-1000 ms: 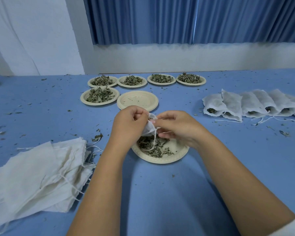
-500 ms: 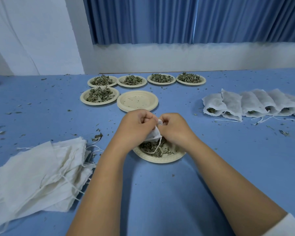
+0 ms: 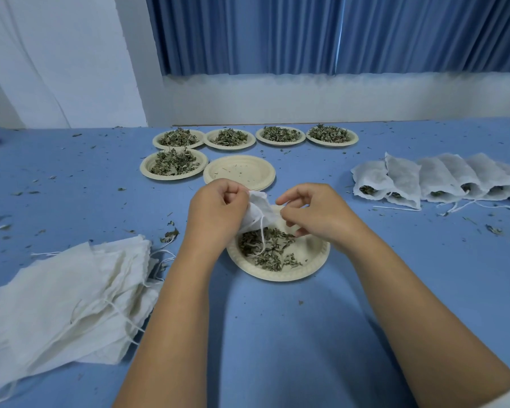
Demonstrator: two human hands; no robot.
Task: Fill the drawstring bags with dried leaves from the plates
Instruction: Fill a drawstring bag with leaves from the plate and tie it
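Note:
A small white drawstring bag (image 3: 259, 210) hangs over a paper plate (image 3: 309, 260) of dried leaves (image 3: 265, 245) in front of me. My left hand (image 3: 215, 213) grips the bag's left edge. My right hand (image 3: 315, 213) pinches its right side, fingers partly spread. The bag's string dangles into the leaves. Whether the bag's mouth is open is hidden by my fingers.
Several plates of leaves (image 3: 174, 163) and an empty plate stack (image 3: 239, 172) stand at the back of the blue table. A pile of empty bags (image 3: 65, 295) lies at the left. Several filled bags (image 3: 436, 181) lie in a row at the right. Leaf crumbs are scattered about.
My hands drew close together over the plate half a second ago and have since moved apart, spreading the bag between them. The plate with leaves shows more.

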